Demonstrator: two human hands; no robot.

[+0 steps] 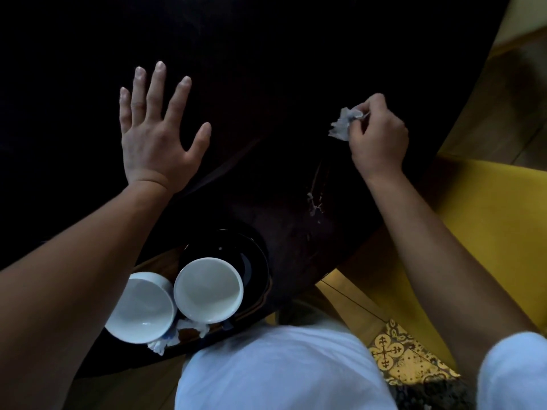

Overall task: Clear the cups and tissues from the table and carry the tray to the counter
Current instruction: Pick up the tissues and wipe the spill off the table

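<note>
While right hand [379, 137] pinches crumpled tissue [344, 124] above dark tabletop [266, 54], tray [165, 258] waits at near edge.
Item: tissue, grasped in right grip, well apart from tray, which lies toward the person and to the left. Left hand [157, 134]: released, fingers spread, nearer the tray. On tray: two white cups [207, 287], dark saucer [254, 258], another tissue [165, 343]. Surface: dark, pale smear near its edge. Room: yellow chair [485, 202], wooden floor, patterned tile.
</note>
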